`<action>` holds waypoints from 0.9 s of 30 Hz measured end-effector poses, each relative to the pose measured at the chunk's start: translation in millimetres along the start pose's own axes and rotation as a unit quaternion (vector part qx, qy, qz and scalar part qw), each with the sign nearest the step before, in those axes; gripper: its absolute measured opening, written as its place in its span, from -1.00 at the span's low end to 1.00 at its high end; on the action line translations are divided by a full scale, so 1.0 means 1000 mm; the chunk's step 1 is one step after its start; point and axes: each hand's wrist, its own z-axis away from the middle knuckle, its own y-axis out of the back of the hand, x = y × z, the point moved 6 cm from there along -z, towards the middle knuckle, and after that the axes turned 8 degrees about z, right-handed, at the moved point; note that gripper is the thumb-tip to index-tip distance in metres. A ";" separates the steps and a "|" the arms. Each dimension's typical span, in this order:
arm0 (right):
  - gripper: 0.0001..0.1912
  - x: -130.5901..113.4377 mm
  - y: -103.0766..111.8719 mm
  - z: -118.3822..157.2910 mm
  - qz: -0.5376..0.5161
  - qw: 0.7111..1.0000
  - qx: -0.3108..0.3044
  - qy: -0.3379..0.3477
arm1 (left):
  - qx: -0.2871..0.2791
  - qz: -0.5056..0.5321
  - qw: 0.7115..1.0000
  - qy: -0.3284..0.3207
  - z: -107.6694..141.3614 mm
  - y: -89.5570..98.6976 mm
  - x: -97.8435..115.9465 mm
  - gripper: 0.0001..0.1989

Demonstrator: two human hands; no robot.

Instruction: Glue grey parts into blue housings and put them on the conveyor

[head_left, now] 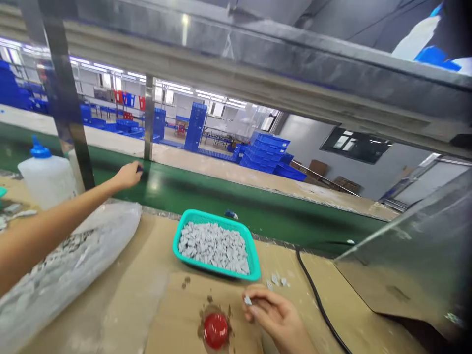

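We are seeing white ceiling lights (179, 89) glowing at upper left of the frame. We are catching glare on the metal beam (258, 42) along the top and a pale sheen on the green belt (206, 193) left of centre, among dark shadow bands. A highlight is glinting on the red dome (216, 331) at bottom centre. We are losing fine detail on the small pale piece (248, 300) in the right hand (278, 317), while the post (64, 83) at left is blurring and black is swallowing the upper right corner.
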 end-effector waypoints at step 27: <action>-0.84 -0.027 -0.044 0.036 0.379 0.900 -0.052 0.209 | -0.277 0.486 0.828 0.027 0.198 -0.136 0.044 -0.75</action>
